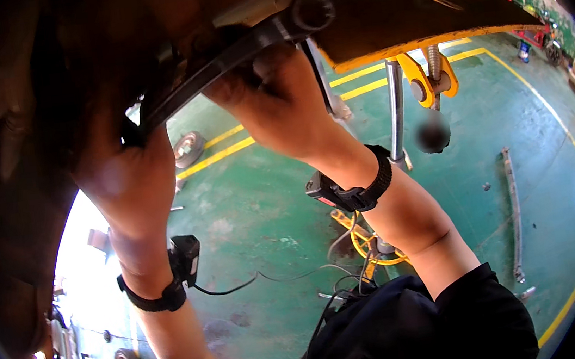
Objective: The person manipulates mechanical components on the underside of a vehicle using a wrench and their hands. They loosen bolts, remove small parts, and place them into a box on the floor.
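Both raised hands grip dark leaf spring [217, 63], left hand [127, 169] blurred, right hand [275, 99] fingers clamped, ends hidden.

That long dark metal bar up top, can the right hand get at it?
Probably yes. The right hand is raised right up against the long dark metal bar, seemingly touching it already, and nothing sits between them. The left hand is up at the bar's lower end too.

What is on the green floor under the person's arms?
On the green floor lie yellow lines, a wheel, tangled cables and a long metal bar. The right hand, left hand and dark sleeves hide the floor behind them.
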Demonstrator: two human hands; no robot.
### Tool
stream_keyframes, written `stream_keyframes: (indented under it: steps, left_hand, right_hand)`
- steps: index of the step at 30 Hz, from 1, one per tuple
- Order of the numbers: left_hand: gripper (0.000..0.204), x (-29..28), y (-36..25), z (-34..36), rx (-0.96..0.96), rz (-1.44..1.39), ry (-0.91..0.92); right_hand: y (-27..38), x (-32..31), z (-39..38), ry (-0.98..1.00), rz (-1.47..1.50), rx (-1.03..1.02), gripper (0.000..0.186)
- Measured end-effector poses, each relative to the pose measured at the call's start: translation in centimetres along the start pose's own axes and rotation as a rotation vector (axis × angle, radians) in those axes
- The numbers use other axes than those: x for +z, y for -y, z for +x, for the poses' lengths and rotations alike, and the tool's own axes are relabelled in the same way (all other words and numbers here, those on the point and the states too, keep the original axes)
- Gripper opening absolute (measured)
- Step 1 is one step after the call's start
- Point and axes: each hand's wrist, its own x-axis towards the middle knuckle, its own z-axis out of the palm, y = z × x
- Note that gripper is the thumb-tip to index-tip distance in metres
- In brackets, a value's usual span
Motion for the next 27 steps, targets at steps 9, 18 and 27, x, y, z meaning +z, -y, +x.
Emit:
stream_keyframes:
  steps: [9,18,27]
  left_hand:
    - [0.031,0.5,1.1,-0.3,0.021,0.046,0.049]
    - [0.038,-0.5,0.9,0.3,0.062,0.038,0.089]
    - [0.034,-2.8,3.2,0.3,0.087,0.278,0.140]
  right_hand:
    - [1.0,1.2,0.5,0.003,-0.015,0.029,0.012]
    - [0.3,0.6,0.8,0.086,0.021,0.070,0.015]
    - [-0.7,1.2,0.5,-0.040,-0.139,-0.144,0.021]
